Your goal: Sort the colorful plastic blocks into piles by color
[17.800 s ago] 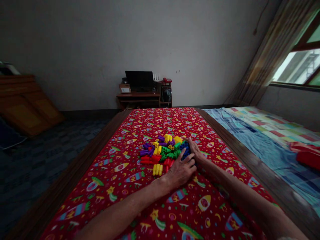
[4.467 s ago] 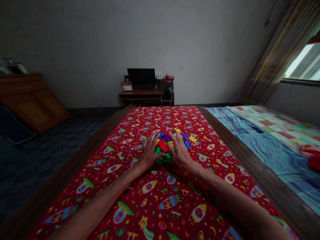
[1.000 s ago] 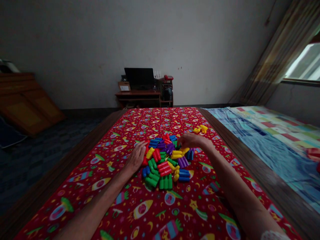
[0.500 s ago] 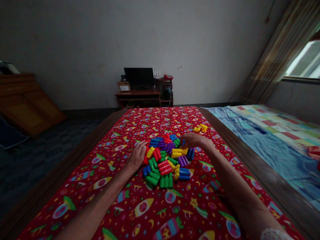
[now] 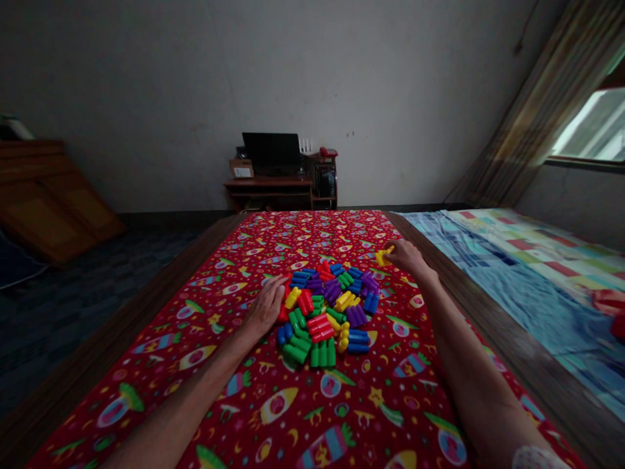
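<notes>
A pile of plastic toy building blocks (image 5: 321, 327) in red, green, blue, yellow and purple lies on a red patterned cloth (image 5: 273, 404). My left hand (image 5: 267, 305) rests at the pile's left edge, its fingers stretched out against red blocks there and holding nothing. Beyond the pile on the right, my right hand (image 5: 409, 256) has its fingers closed around a yellow block, mostly covered by the fingers. Another yellow block (image 5: 381, 258) sits right beside the fingertips. Within the pile, a yellow block (image 5: 344, 300) lies near a purple one (image 5: 356, 316).
The cloth covers a table with dark wooden edges (image 5: 442, 267). To the right is a bed with a blue and checked cover (image 5: 488, 260). Against the far wall, a desk (image 5: 268, 184) carries a monitor (image 5: 271, 154). A wooden cabinet (image 5: 53, 202) stands at left.
My right hand has moved from the pile's far right side outward to the two separate yellow blocks, uncovering blue and purple blocks. My left hand has stayed in place.
</notes>
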Demonstrator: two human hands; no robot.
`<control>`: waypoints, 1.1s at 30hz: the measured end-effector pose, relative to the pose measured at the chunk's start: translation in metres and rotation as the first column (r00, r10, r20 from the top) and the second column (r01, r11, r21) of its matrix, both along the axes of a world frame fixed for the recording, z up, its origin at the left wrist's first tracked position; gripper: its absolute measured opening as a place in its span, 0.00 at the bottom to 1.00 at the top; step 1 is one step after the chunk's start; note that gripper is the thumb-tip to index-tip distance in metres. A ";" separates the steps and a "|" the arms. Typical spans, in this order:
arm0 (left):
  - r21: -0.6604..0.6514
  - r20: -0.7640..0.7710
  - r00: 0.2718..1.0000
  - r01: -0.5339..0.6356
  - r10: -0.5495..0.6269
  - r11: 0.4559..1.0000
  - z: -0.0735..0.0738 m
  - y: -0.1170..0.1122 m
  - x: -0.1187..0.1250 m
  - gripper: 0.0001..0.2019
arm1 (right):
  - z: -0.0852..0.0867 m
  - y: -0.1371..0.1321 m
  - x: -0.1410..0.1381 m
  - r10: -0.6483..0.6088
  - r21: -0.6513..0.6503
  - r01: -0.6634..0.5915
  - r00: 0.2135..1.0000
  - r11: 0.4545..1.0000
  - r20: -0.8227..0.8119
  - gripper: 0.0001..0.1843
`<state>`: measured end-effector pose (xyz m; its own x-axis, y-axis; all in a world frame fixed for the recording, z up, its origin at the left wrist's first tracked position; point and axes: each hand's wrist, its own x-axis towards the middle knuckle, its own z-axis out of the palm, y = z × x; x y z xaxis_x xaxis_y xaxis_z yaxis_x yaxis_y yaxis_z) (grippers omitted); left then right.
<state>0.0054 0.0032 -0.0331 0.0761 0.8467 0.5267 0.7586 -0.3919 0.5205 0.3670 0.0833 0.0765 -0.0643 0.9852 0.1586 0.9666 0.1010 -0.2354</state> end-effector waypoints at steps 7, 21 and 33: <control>-0.028 0.012 1.000 -0.001 0.001 1.000 0.006 -0.005 0.002 0.25 | 0.013 -0.005 -0.011 0.097 0.119 -0.081 0.986 0.990 -0.139 0.16; -0.038 0.010 1.000 -0.004 0.004 0.999 -0.001 -0.002 0.000 0.26 | 0.023 -0.031 -0.061 0.589 -0.210 -0.583 0.807 0.785 -0.040 0.12; 0.017 0.015 1.000 -0.002 0.002 1.000 -0.002 0.001 -0.001 0.25 | -0.017 0.006 -0.001 0.002 0.092 -0.015 0.991 0.996 0.136 0.18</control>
